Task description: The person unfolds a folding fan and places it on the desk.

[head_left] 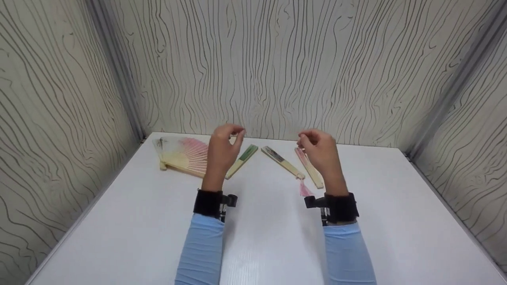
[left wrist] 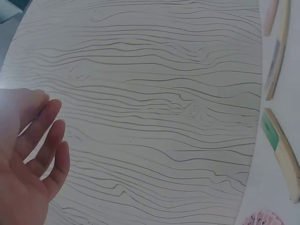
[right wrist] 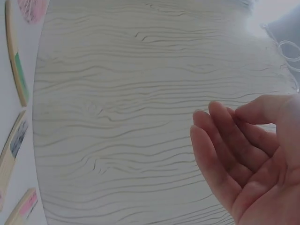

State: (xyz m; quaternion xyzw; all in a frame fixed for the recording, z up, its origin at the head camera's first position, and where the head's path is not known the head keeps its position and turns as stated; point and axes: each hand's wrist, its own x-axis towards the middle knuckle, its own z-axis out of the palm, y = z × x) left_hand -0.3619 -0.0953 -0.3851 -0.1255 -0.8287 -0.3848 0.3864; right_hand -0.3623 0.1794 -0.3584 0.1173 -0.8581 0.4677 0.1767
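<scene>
In the head view, your left hand was raised above the table, fingers loosely curved, thumb and forefinger tips close together. It partly hid the open fan, which lay spread on the table; the green fan lay folded beside it. Your right hand was raised likewise, just over the far end of the folded pink fan. Between your hands lay the grey fan, its tassel towards you.

In the left wrist view, your thumb met your forefinger, the other fingers gently bent; the fans lay well apart from them, along the right edge.

In the right wrist view, your thumb touched your forefinger, the rest relaxed; the fans lay at the left edge.
</scene>
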